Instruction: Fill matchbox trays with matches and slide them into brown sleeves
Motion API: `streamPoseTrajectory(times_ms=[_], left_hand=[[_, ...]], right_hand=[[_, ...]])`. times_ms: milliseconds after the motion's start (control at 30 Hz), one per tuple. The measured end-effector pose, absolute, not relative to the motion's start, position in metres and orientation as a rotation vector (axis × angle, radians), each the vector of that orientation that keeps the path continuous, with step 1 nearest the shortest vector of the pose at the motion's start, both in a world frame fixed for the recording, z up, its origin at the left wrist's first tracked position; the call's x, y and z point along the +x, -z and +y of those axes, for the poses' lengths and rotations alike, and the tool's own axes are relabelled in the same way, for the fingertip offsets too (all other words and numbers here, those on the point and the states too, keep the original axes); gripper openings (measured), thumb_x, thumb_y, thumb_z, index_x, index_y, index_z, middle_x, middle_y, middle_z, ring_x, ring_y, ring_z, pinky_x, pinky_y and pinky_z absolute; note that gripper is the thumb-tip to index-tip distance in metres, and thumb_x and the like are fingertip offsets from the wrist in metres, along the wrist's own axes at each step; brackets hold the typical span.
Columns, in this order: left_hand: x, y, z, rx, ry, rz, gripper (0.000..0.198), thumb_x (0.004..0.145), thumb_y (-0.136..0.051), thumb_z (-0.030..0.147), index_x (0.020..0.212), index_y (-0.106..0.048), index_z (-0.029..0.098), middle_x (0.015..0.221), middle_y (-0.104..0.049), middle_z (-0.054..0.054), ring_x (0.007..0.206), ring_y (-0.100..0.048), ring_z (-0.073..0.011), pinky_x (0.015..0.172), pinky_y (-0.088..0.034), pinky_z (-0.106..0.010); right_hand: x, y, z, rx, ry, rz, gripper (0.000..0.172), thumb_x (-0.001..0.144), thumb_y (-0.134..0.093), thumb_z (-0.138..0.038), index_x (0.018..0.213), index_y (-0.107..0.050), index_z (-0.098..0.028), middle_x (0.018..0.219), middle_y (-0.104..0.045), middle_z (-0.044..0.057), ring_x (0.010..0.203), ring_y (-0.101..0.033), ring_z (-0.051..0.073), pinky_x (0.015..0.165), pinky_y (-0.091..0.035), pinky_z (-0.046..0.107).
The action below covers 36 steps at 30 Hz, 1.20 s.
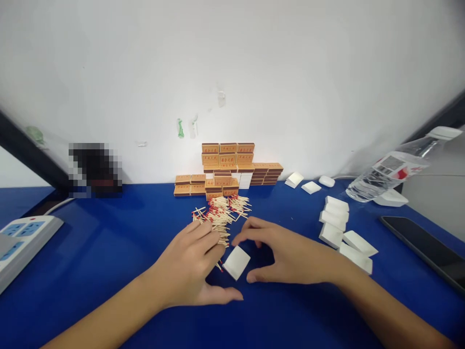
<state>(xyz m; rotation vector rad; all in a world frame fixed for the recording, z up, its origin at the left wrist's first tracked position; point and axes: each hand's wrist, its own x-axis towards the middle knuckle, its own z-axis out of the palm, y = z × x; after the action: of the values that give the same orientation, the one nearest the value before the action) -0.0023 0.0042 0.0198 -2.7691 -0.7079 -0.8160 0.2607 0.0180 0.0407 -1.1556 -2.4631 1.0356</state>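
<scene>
A white matchbox tray (pixel 237 263) lies on the blue table between my two hands. My left hand (pixel 198 261) is at its left with thumb and fingers apart, partly over the pile of red-tipped matches (pixel 220 213). To the right of the tray, my right hand (pixel 276 249) curves with a gap between thumb and fingers. Neither hand visibly holds anything. Behind the matches stand stacked orange-brown matchboxes (pixel 228 159), rising in steps against the wall. What lies under my left fingers is hidden.
Several white trays (pixel 331 235) lie loosely at the right. Beyond them are a tilted plastic bottle (pixel 388 169) and a dark phone (pixel 425 247). A white power strip (pixel 32 247) sits at the left edge, with a blurred dark object (pixel 98 169) near the wall.
</scene>
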Motion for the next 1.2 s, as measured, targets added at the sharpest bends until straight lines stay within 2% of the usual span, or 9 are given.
streamPoseTrajectory(times_ms=[100,200,267,367,500,767,1033,1100,1200], left_hand=[[0.001,-0.017,0.0,-2.795,0.74,-0.759,0.056,0.083,-0.073,0.068,0.097,-0.071,0.013,0.087,-0.064,-0.008,0.083,-0.059,-0.0264,0.073,-0.046,-0.042],[0.002,-0.012,-0.001,-2.798,0.692,-0.79,0.037,0.089,-0.074,0.051,0.095,-0.071,0.015,0.09,-0.065,-0.008,0.088,-0.06,-0.0271,0.077,-0.048,-0.042],[0.002,-0.009,-0.001,-2.799,0.684,-0.803,0.029,0.09,-0.073,0.044,0.094,-0.07,0.015,0.092,-0.065,-0.008,0.089,-0.06,-0.0272,0.078,-0.048,-0.042],[0.002,-0.006,0.0,-2.841,0.731,-0.805,0.031,0.091,-0.072,0.046,0.092,-0.07,0.015,0.09,-0.063,-0.008,0.088,-0.059,-0.0263,0.076,-0.049,-0.041],[0.002,-0.004,0.003,-2.878,0.781,-0.801,0.036,0.089,-0.074,0.051,0.093,-0.07,0.015,0.088,-0.061,-0.007,0.085,-0.058,-0.0255,0.074,-0.05,-0.041],[-0.003,-0.009,0.007,-2.849,0.703,-0.759,0.037,0.089,-0.072,0.051,0.095,-0.071,0.014,0.088,-0.063,-0.007,0.085,-0.059,-0.0262,0.075,-0.048,-0.042],[-0.003,-0.009,0.009,-2.921,0.705,-0.792,0.025,0.087,-0.071,0.041,0.087,-0.069,0.016,0.084,-0.061,-0.005,0.083,-0.058,-0.0239,0.075,-0.048,-0.04],[-0.002,-0.008,0.008,-2.957,0.743,-0.81,0.024,0.086,-0.072,0.039,0.094,-0.07,0.016,0.086,-0.062,-0.005,0.084,-0.058,-0.0239,0.077,-0.05,-0.04],[-0.003,-0.007,0.006,-3.012,0.785,-0.857,0.039,0.086,-0.072,0.036,0.118,-0.068,0.015,0.098,-0.065,-0.008,0.094,-0.06,-0.0258,0.086,-0.052,-0.043]], right_hand=[[0.25,-0.035,0.014,-1.165,-0.993,-2.46,0.037,0.08,-0.087,-0.038,0.111,-0.071,-0.026,0.109,-0.062,0.002,0.089,-0.058,0.018,0.077,-0.048,0.032],[0.253,-0.034,0.018,-1.137,-1.0,-2.469,0.042,0.075,-0.09,-0.047,0.107,-0.073,-0.025,0.099,-0.063,0.001,0.083,-0.057,0.018,0.071,-0.047,0.03],[0.26,-0.035,0.03,-1.132,-0.976,-2.446,0.042,0.079,-0.086,-0.052,0.107,-0.074,-0.025,0.094,-0.066,0.001,0.08,-0.057,0.017,0.069,-0.046,0.03],[0.272,-0.032,0.063,-1.272,-0.726,-2.294,0.031,0.096,-0.065,-0.05,0.11,-0.075,-0.023,0.091,-0.071,0.004,0.074,-0.058,0.017,0.068,-0.046,0.031],[0.275,-0.025,0.116,-1.36,-0.512,-2.27,0.032,0.087,-0.072,-0.035,0.112,-0.075,-0.017,0.1,-0.073,0.009,0.075,-0.057,0.018,0.072,-0.045,0.032],[0.259,-0.026,0.135,-1.318,-0.695,-2.398,0.028,0.085,-0.072,-0.042,0.087,-0.078,-0.015,0.072,-0.07,0.003,0.064,-0.055,0.014,0.059,-0.041,0.027],[0.27,-0.028,0.109,-1.368,-0.649,-2.404,0.026,0.086,-0.07,-0.041,0.081,-0.074,-0.016,0.071,-0.071,0.004,0.064,-0.058,0.016,0.059,-0.042,0.027],[0.276,-0.03,0.101,-1.382,-0.631,-2.401,0.025,0.087,-0.069,-0.041,0.082,-0.074,-0.016,0.073,-0.071,0.004,0.065,-0.058,0.016,0.061,-0.043,0.028],[0.283,-0.036,0.087,-1.389,-0.604,-2.405,0.022,0.087,-0.069,-0.038,0.084,-0.074,-0.017,0.077,-0.07,0.004,0.068,-0.057,0.017,0.063,-0.043,0.03]])
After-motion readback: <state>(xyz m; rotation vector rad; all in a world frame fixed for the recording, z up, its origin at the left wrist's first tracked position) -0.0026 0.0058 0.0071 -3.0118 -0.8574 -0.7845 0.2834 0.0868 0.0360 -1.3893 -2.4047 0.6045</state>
